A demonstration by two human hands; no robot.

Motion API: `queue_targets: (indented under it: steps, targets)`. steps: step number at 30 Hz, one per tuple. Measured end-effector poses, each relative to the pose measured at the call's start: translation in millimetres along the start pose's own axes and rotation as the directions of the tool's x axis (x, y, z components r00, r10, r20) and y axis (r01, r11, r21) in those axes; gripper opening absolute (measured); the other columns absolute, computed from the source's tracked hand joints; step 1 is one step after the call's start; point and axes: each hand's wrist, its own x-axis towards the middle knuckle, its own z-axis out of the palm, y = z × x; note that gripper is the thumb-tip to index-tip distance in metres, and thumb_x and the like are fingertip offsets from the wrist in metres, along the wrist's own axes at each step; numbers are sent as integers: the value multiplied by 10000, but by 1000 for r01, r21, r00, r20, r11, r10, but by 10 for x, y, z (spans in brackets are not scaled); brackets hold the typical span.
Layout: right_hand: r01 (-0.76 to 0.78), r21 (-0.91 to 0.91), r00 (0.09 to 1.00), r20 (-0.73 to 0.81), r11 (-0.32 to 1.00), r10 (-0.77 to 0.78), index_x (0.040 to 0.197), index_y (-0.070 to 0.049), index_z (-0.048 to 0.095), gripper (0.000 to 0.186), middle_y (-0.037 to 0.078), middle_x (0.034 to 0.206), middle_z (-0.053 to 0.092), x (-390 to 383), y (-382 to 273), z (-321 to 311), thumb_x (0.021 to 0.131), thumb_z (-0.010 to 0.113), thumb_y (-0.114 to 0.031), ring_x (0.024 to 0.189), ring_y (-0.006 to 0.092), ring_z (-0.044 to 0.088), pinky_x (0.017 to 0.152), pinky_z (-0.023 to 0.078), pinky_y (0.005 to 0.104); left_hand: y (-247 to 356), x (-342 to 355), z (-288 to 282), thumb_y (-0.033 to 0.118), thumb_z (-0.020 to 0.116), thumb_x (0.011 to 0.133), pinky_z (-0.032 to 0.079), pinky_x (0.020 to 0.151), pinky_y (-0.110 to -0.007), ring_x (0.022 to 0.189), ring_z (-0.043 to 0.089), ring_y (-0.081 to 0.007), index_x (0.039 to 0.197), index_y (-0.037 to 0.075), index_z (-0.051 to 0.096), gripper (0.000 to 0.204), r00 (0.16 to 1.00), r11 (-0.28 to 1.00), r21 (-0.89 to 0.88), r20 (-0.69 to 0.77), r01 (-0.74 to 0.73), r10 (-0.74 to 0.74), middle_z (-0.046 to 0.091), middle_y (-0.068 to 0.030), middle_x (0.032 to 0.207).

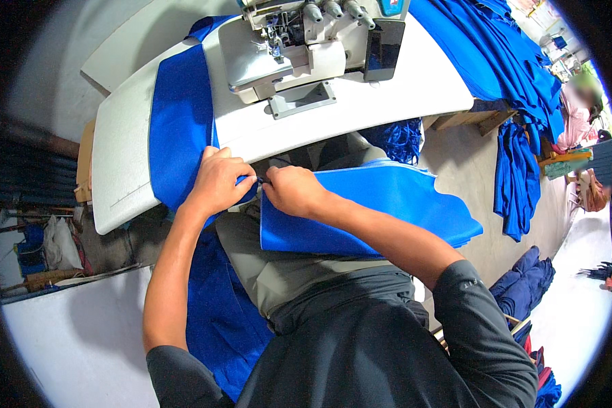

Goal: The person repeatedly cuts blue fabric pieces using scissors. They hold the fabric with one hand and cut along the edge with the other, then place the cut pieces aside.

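My left hand [219,180] is closed on the edge of a long blue fabric piece [181,109], which lies over the left end of the white sewing table and hangs off its front edge. Close beside it, my right hand [294,192] is pinched at the fingertips, with a small dark thing between the two hands that I cannot make out. Under my right forearm, a stack of folded blue fabric [367,211] rests across my lap. An overlock sewing machine [313,47] stands on the table beyond my hands.
More blue fabric [483,54] is heaped at the table's right end and hangs down. Blue scraps [398,139] bunch below the table's front edge. Dark blue cloth [523,279] is piled at the right. Another person [576,119] is at the far right.
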Motion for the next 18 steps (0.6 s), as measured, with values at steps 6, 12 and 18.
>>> queue_targets:
  steps: [6,12,18]
  targets:
    - [12,51,987,158,999,-20,970,31,700,378,286,876,718,-182,128,-89,977,645,-343,861,471,709,802,564,548,0,17,18,246,764,842,396,877,-426,857,611,-256,822,133,787,118,999,1000,2,-25,-22,22,721,-48,810]
    - [1,60,1000,-11,998,-1,1125,-16,649,437,213,836,717,-1196,598,-616,922,757,-388,789,416,717,692,568,490,183,-222,-132,173,658,952,449,891,-485,886,665,-352,937,64,757,148,990,991,-36,63,130,-127,738,-147,902]
    - [60,-23,997,-54,998,-61,1230,-62,664,421,147,979,760,-2087,919,-677,888,780,-279,738,325,730,659,585,430,1088,-301,-285,157,625,986,537,749,-488,832,701,-382,1140,71,742,211,986,969,-201,114,144,-123,754,-192,985]
